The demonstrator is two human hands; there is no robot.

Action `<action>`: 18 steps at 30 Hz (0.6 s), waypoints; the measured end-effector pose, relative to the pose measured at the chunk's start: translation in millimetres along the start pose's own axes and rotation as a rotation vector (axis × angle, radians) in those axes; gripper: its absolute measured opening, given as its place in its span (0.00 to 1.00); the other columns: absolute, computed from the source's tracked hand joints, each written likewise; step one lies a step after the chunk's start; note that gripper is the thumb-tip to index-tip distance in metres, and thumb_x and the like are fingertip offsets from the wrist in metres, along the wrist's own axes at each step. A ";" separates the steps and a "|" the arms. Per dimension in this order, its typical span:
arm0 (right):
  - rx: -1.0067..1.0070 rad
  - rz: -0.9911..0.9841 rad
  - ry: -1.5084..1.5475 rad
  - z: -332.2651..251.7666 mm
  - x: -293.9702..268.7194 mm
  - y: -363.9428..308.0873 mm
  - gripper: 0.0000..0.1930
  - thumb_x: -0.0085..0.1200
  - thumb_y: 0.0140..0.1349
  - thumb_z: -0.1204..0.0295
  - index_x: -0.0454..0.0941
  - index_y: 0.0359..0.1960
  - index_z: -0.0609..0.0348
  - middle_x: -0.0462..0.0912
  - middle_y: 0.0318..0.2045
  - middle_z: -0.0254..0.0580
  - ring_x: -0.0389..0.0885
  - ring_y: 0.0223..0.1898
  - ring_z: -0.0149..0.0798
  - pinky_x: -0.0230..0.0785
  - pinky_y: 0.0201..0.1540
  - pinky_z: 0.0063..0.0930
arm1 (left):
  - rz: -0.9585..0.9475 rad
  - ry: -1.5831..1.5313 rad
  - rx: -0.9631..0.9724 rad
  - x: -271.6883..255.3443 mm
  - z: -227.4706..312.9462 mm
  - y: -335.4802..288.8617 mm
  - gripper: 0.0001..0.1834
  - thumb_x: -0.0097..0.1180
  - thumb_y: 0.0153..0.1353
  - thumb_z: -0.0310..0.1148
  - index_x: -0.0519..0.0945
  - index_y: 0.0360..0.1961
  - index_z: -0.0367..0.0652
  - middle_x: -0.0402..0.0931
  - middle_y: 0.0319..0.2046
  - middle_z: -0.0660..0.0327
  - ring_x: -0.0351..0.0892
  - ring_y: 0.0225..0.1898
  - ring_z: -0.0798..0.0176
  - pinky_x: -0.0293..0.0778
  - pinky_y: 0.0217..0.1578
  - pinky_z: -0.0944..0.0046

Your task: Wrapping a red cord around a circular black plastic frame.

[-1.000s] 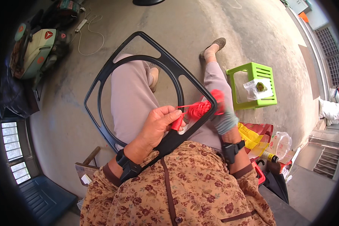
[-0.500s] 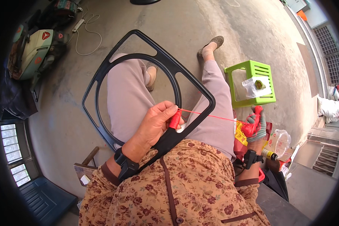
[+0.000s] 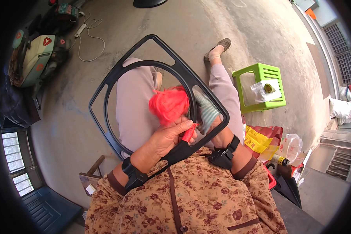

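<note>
A black plastic frame (image 3: pixel 105 84) with a round opening rests on my lap, tilted up toward me. My left hand (image 3: pixel 165 136) grips its near edge and pinches a short red tube (image 3: pixel 189 132) against it. My right hand (image 3: pixel 206 113), in a striped grey-green glove, is behind the frame's ring and holds a bundle of red cord (image 3: pixel 169 104) that pokes through the opening. Both wrists carry black bands.
A green plastic stool (image 3: pixel 261 87) with a clear bag on it stands to my right on the concrete floor. Yellow and red bags (image 3: pixel 261 140) and a plastic bottle (image 3: pixel 290 146) lie by my right side. A pale green scooter (image 3: pixel 33 58) is parked at the left.
My right hand came back from far out at the right, where it had pulled the red cord taut, to the frame's ring with the cord bundle. The left hand stayed on the frame.
</note>
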State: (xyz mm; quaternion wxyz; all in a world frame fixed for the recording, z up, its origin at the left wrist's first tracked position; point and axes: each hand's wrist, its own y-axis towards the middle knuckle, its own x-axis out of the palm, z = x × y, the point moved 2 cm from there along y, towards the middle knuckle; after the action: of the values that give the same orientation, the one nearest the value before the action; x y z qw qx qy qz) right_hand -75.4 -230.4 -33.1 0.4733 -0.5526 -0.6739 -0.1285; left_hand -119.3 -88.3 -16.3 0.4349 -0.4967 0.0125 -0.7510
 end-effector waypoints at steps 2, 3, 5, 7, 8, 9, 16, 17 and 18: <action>0.259 -0.177 0.223 1.5 8.1 -11.4 0.19 0.48 0.65 0.55 0.74 0.46 0.58 0.80 0.37 0.38 0.80 0.32 0.31 0.75 0.33 0.25 | 0.043 -0.002 -0.043 -3.0 -3.0 -1.3 0.15 0.52 0.65 0.36 0.73 0.44 0.35 0.79 0.30 0.54 0.80 0.28 0.63 0.77 0.30 0.66; 0.225 -0.165 0.146 5.4 0.6 -11.1 0.22 0.46 0.66 0.52 0.73 0.47 0.58 0.81 0.38 0.39 0.81 0.32 0.32 0.76 0.32 0.26 | -0.020 -0.029 0.032 -4.1 -2.7 -1.0 0.15 0.53 0.64 0.34 0.73 0.46 0.34 0.79 0.32 0.55 0.79 0.30 0.63 0.77 0.33 0.65; 0.238 -0.088 0.179 -3.7 28.7 -23.8 0.26 0.46 0.64 0.48 0.71 0.50 0.60 0.79 0.38 0.45 0.81 0.34 0.39 0.78 0.39 0.30 | -0.003 -0.082 0.148 -13.3 -7.6 0.8 0.16 0.56 0.62 0.30 0.73 0.48 0.33 0.79 0.37 0.59 0.80 0.37 0.65 0.76 0.40 0.65; 0.213 -0.184 0.213 2.0 26.1 -21.2 0.28 0.48 0.63 0.47 0.69 0.53 0.59 0.78 0.42 0.47 0.80 0.38 0.40 0.76 0.44 0.32 | 0.029 -0.043 0.169 -15.9 -8.5 1.9 0.16 0.56 0.61 0.30 0.73 0.48 0.33 0.79 0.38 0.59 0.79 0.38 0.66 0.76 0.42 0.65; 0.190 -0.281 0.247 5.3 22.7 -19.2 0.31 0.49 0.62 0.47 0.66 0.56 0.59 0.76 0.45 0.49 0.79 0.42 0.40 0.75 0.48 0.34 | 0.063 -0.006 0.192 -16.5 -8.2 1.8 0.16 0.57 0.61 0.29 0.74 0.48 0.33 0.79 0.39 0.60 0.79 0.40 0.67 0.75 0.44 0.66; 0.155 -0.408 0.232 5.3 20.5 -11.6 0.35 0.53 0.60 0.50 0.60 0.62 0.59 0.73 0.49 0.48 0.76 0.47 0.40 0.70 0.54 0.35 | 0.062 -0.005 0.192 -16.0 -8.1 1.9 0.16 0.57 0.61 0.29 0.74 0.48 0.33 0.79 0.39 0.60 0.79 0.40 0.67 0.75 0.44 0.66; 0.160 -0.333 0.030 6.2 -3.6 -6.1 0.40 0.65 0.51 0.64 0.58 0.64 0.59 0.74 0.50 0.42 0.77 0.48 0.34 0.73 0.51 0.30 | 0.091 0.057 0.198 -9.8 -6.5 4.3 0.12 0.57 0.61 0.30 0.76 0.44 0.34 0.79 0.37 0.62 0.79 0.36 0.70 0.76 0.40 0.69; 0.162 -0.335 0.030 1.5 -0.5 -10.6 0.40 0.65 0.51 0.64 0.58 0.64 0.59 0.74 0.50 0.42 0.77 0.48 0.34 0.73 0.51 0.30 | 0.107 0.066 0.198 -12.9 -7.0 3.6 0.11 0.57 0.62 0.30 0.76 0.42 0.35 0.79 0.35 0.62 0.79 0.35 0.71 0.76 0.37 0.70; 0.157 -0.283 0.009 -5.3 1.8 -17.2 0.39 0.65 0.50 0.65 0.59 0.63 0.60 0.74 0.50 0.44 0.77 0.48 0.36 0.73 0.52 0.31 | 0.107 0.066 0.200 -13.1 -6.2 3.1 0.11 0.57 0.62 0.30 0.76 0.42 0.35 0.79 0.35 0.62 0.79 0.35 0.71 0.76 0.37 0.70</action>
State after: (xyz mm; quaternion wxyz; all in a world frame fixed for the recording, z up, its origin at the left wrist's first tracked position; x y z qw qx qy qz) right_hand -87.6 -239.1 -22.9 0.4954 -0.4128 -0.7508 -0.1432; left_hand -120.4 -84.1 -30.5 0.5211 -0.4246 -0.0218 -0.7401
